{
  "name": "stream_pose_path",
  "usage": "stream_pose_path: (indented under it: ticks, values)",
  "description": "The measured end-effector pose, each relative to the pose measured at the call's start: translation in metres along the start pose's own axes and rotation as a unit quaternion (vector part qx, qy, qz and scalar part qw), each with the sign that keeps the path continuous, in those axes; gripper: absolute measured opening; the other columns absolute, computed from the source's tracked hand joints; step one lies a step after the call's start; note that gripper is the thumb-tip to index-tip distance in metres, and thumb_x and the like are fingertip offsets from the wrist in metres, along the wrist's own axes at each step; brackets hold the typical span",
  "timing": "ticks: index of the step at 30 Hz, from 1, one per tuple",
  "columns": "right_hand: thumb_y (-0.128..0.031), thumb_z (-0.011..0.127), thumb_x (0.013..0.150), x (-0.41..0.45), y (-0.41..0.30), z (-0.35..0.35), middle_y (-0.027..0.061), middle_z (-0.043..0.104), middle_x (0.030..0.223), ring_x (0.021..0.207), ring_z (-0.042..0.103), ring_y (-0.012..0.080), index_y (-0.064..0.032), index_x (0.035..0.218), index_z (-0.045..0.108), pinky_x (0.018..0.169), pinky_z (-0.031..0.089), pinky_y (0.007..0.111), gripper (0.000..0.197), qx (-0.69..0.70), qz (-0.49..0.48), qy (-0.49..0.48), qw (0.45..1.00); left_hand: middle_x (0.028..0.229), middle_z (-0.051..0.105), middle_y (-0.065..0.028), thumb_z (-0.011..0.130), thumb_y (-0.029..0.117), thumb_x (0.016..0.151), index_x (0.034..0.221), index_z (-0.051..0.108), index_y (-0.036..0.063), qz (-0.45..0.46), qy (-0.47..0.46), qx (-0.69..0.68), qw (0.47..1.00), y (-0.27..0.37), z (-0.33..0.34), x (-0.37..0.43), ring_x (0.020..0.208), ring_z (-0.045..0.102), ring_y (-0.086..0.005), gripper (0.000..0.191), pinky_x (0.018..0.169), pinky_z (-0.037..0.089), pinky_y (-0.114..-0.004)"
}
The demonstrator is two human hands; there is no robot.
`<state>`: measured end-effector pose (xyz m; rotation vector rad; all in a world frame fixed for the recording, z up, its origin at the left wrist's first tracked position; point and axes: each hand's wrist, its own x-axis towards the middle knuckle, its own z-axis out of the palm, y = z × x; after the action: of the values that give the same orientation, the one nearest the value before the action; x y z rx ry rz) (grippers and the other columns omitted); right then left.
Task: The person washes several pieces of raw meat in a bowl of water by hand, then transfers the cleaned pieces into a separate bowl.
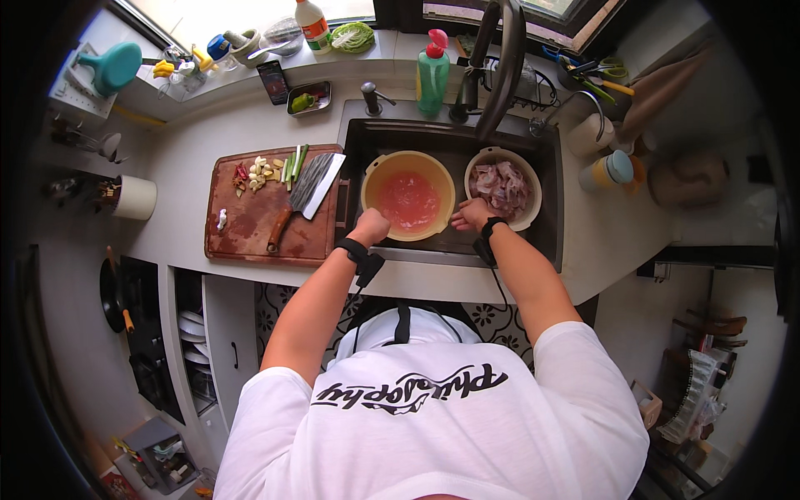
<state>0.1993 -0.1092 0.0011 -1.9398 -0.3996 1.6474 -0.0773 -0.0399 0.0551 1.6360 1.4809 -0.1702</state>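
Observation:
My left hand point(371, 226) is at the lower left rim of a yellow plastic basin point(442, 167), which stands in the sink point(459, 134) and holds pinkish-red liquid; the fingers are mostly hidden, and the hold is unclear. Between this basin and a cream colander-like bowl point(536, 209) is my right hand point(472, 215), palm partly up, fingers apart, near the bowl's lower left rim. Pieces of raw meat point(500, 186) fill that bowl. Left of the sink, a cleaver point(312, 190) lies on a wooden cutting board point(250, 244) with garlic cloves point(257, 174), scallion pieces point(295, 165) and dried red chillies point(240, 174).
Over the sink's back edge rises a dark faucet point(500, 69), with a green pump bottle point(432, 78) beside it. A small metal tray point(309, 99) and a phone point(272, 82) are behind the board. Jars point(606, 170) stand right of the sink.

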Motion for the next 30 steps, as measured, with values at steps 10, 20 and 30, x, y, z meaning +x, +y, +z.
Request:
stream_pose_path:
  ticks: [10,20,30]
  values:
    - [-0.005,0.054,0.085,0.015,0.024,0.037,0.0176,0.062,0.103,0.085,0.065,0.0318,0.0033,0.116,0.051,0.063,0.058,0.042,0.033,-0.034,0.108,-0.065,0.991,0.120,0.057,-0.0220,0.049,0.013,0.081,0.114,0.058,-0.0021,-0.126,-0.025,-0.028,0.991,-0.013,0.061,0.094,0.112,0.055,-0.0341,0.037,0.092,0.043,-0.040]
    - [-0.005,0.056,0.081,0.039,0.029,0.005,0.0115,0.062,0.095,0.077,0.065,0.0237,0.0025,0.106,0.055,0.058,0.055,0.033,0.027,-0.021,0.004,0.008,1.000,0.093,0.064,-0.0088,0.057,0.015,0.086,0.104,0.058,0.0061,-0.224,-0.073,-0.343,0.909,-0.010,0.049,0.079,0.071,0.063,-0.0202,0.021,0.049,0.049,-0.032]
    - [0.000,0.057,0.076,-0.013,-0.028,0.000,0.0131,0.062,0.095,0.079,0.065,0.0231,0.0043,0.104,0.055,0.061,0.056,0.034,0.028,0.042,-0.132,-0.039,0.990,0.097,0.060,-0.0075,0.053,0.009,0.085,0.106,0.055,0.0054,-0.177,-0.003,-0.467,0.866,0.037,-0.006,-0.012,0.083,0.059,-0.0201,0.021,0.065,0.053,-0.033]
